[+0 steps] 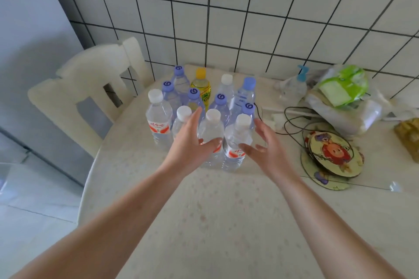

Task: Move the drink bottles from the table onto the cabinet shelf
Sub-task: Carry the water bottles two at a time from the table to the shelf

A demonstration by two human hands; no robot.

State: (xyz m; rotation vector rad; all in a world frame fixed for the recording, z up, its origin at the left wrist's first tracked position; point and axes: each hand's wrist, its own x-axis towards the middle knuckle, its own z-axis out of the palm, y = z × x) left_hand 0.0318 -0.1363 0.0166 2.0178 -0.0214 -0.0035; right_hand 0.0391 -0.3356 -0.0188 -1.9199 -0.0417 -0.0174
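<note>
Both hands, the left hand (pixel 192 142) and right hand (pixel 265 147), reach with a wide, empty grip toward the front white-capped water bottles (pixel 212 136), which stand clustered near the worktop's (pixel 226 210) far edge, probably to take two.

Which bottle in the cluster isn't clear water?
The yellow-capped bottle of yellow drink, in the back row between a purple-capped and a white-capped bottle. All the others are clear, with white, purple or blue caps.

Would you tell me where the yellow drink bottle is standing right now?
In the head view, the yellow drink bottle stands in the back row of the bottle cluster, near the tiled wall, with a purple-capped bottle on its left.
</note>
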